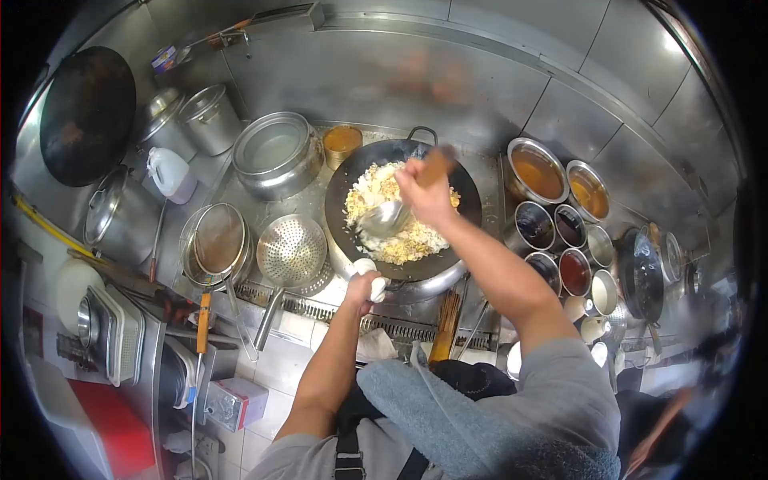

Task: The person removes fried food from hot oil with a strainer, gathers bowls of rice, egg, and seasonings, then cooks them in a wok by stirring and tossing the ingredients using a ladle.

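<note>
A large dark wok (460,180) sits on the burner in front of me, with fried rice (412,240) and yellow egg bits spread in it. My right hand (424,192) is closed round the wooden handle of a metal ladle (386,218), whose bowl rests in the rice. The handle's upper end is blurred. At the wok's near left edge, my left hand (366,290) is closed on a folded white cloth (373,274). The cloth covers the spot it grips, so any wok handle there is hidden.
Left of the wok are a perforated skimmer (292,250), a mesh strainer (220,240) and a big metal pot (276,180). A tin of orange sauce (342,140) stands behind. On the right are sauce bowls (538,170) and several seasoning cups (574,272). A bamboo brush (446,324) stands near my body.
</note>
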